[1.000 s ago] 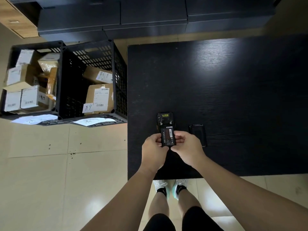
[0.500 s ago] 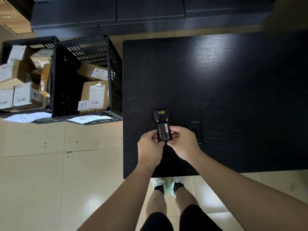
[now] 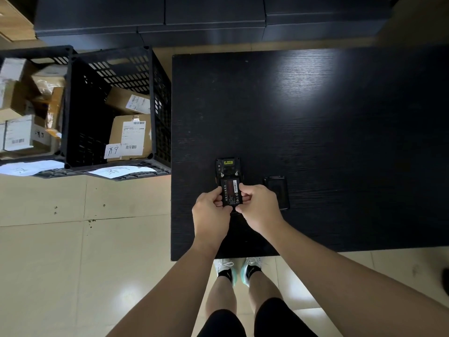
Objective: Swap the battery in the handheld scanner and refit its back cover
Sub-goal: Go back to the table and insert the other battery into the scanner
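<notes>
Near the front edge of the black bench (image 3: 315,117), seen from the head camera, both hands meet over the handheld scanner (image 3: 228,167). It lies back side up, its upper end with a yellow label pointing away from the person and its lower part hidden under the hands. The battery (image 3: 231,192), a dark slab with a red-and-white label and pale print, sits over the scanner's open back, held by its two long edges. The left hand (image 3: 211,215) has its grip closed on the battery's left edge, thumb on top and fingers curled beneath. The right hand (image 3: 260,209) pinches the right edge the same way, its thumb tip near the battery's lower corner. Whether the battery is seated in its bay or lifted slightly above it, I cannot tell.

Just to the right of the right hand, the back cover (image 3: 277,192) lies flat on the bench, a dark rounded rectangle apart from the scanner, its near end partly hidden by the hand.

Left of the bench, on the tiled floor (image 3: 48,263), stand two black crates (image 3: 155,117) holding cardboard parcels (image 3: 130,137) with printed labels; handwritten paper sheets (image 3: 120,171) hang at their front edges. Dark cabinets (image 3: 213,18) run along the far side. Below the bench edge, the person's legs and pale shoes (image 3: 239,269) show.
</notes>
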`<state>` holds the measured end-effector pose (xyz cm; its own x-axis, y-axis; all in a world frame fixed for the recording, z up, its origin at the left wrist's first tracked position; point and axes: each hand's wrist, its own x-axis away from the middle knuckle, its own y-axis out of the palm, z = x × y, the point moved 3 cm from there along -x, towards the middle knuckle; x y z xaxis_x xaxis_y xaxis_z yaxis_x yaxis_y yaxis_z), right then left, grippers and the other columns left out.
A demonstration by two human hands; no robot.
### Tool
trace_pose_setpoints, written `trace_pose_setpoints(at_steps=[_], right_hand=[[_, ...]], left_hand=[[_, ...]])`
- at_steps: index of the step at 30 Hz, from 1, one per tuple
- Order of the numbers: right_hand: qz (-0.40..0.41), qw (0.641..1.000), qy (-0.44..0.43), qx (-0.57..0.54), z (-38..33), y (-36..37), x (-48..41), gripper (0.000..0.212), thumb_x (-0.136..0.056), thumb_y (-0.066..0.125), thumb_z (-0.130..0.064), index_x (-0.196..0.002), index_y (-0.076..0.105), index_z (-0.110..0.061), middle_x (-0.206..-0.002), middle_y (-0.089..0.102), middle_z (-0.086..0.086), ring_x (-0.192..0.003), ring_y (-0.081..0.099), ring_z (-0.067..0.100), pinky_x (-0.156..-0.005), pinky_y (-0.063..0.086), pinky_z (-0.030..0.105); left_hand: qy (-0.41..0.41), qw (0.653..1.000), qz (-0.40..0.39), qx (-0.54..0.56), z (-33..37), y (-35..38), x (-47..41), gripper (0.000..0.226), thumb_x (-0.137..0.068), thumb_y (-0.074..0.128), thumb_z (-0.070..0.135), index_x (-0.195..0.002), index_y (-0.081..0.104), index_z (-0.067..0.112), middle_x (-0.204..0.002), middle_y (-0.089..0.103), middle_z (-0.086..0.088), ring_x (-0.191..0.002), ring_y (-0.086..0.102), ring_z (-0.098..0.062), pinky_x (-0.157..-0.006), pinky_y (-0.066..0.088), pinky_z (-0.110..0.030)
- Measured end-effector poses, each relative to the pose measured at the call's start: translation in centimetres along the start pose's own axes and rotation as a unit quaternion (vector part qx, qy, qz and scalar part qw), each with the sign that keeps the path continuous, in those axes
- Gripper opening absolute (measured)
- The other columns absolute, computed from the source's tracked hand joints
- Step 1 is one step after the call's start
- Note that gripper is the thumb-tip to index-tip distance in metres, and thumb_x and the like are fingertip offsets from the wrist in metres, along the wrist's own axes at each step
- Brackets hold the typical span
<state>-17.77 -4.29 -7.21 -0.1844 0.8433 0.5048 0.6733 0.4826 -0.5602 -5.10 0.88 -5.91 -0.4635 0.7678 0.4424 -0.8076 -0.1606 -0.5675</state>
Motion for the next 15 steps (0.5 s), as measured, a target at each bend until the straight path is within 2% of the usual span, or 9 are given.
trace_pose_setpoints(at_steps=[3, 7, 12, 15], right_hand=[[-0.001, 1.000, 0.008, 0.000, -0.1, -0.2, 0.1, 0.061, -0.075, 0.080, 0.003, -0.130, 0.065, -0.018, -0.108, 0.066, 0.004, -0.090, 0.069, 0.013, -0.089, 0.058, 0.032], [0.014, 0.999, 0.030, -0.035, -0.1, -0.2, 0.4, 0.063, -0.075, 0.080, 0.003, -0.132, 0.063, -0.018, -0.108, 0.064, 0.002, -0.088, 0.066, 0.010, -0.089, 0.058, 0.029], [0.060, 0.991, 0.068, -0.098, 0.4, -0.6, 1.0, 0.052, -0.082, 0.078, -0.015, -0.131, 0.062, -0.016, -0.113, 0.066, 0.001, -0.091, 0.062, 0.006, -0.083, 0.049, 0.016], [0.045, 0.988, 0.093, -0.110, 0.7, -0.5, 1.1, 0.050, -0.087, 0.074, -0.023, -0.134, 0.060, -0.013, -0.120, 0.068, 0.002, -0.103, 0.065, 0.012, -0.095, 0.052, 0.028]], left_hand=[[-0.015, 1.000, -0.004, 0.012, -0.1, -0.1, -0.2, 0.058, -0.077, 0.077, -0.002, -0.130, 0.067, 0.019, -0.102, 0.065, 0.005, -0.083, 0.061, 0.000, -0.071, 0.042, -0.002], [-0.033, 0.999, -0.005, 0.029, -0.1, -0.3, -0.2, 0.055, -0.074, 0.080, 0.004, -0.125, 0.069, 0.021, -0.098, 0.067, 0.008, -0.084, 0.065, -0.004, -0.072, 0.046, -0.007], [-0.044, 0.998, 0.023, 0.034, -0.5, -1.1, -0.3, 0.048, -0.081, 0.081, 0.022, -0.127, 0.066, 0.019, -0.097, 0.066, 0.007, -0.082, 0.065, -0.004, -0.078, 0.052, -0.018], [-0.055, 0.998, 0.005, 0.030, -0.7, -1.2, -0.8, 0.047, -0.085, 0.077, 0.026, -0.129, 0.065, 0.017, -0.102, 0.068, 0.004, -0.088, 0.066, -0.008, -0.085, 0.053, -0.023]])
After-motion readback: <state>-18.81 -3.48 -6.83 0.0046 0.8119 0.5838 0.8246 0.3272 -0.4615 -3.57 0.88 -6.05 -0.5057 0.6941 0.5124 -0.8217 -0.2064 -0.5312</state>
